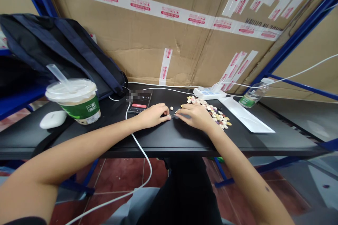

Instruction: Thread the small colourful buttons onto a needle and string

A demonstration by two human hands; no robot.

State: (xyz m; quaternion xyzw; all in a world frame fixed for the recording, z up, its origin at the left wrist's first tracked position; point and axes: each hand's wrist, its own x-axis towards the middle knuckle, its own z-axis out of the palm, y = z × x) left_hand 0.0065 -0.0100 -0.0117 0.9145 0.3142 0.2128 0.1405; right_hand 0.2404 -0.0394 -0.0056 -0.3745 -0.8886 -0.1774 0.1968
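Over the black tabletop, my left hand is closed in a pinch at one end of a thin cord, where a small pale bead shows at the fingertips. Facing it, my right hand pinches the other end of the cord, and small pale pieces show at its fingers. What exactly sits between those fingertips is too small to make out. One loose round bead lies just beyond the gap between my hands. A pile of small shell-like pieces, cream, yellow and dark, spreads beside and behind my right hand.
A phone lies behind my left hand. To the left stand a lidded drink cup, a white earbud case and a backpack. Right are a power strip, white packet and tilted bottle. A white cable hangs over the edge.
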